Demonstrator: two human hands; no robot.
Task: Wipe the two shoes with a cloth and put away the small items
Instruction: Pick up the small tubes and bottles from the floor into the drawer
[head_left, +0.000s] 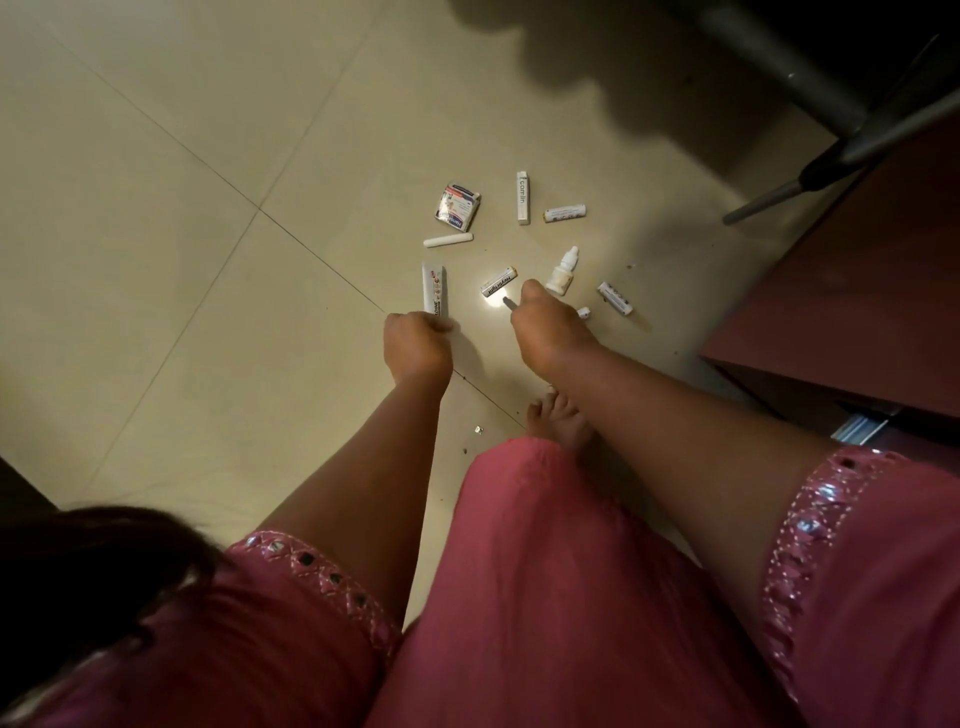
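Observation:
Several small white items lie scattered on the tiled floor. My left hand (417, 345) grips the near end of a long white tube box (435, 292). My right hand (550, 327) pinches a thin grey stick (508, 303) whose tip points at a small white box (498, 281). Around them lie a dropper bottle (562, 272), a square carton (458, 206), a white capsule-shaped tube (448, 240), a long Camlin box (523, 197), a small tube (564, 213) and another small box (614, 298). No shoes or cloth are in view.
A maroon cabinet (852, 312) stands at the right. Grey metal stand legs (810, 171) reach down at the upper right. My bare foot (556, 421) rests on the floor below my right hand. Small specks of debris dot the tiles.

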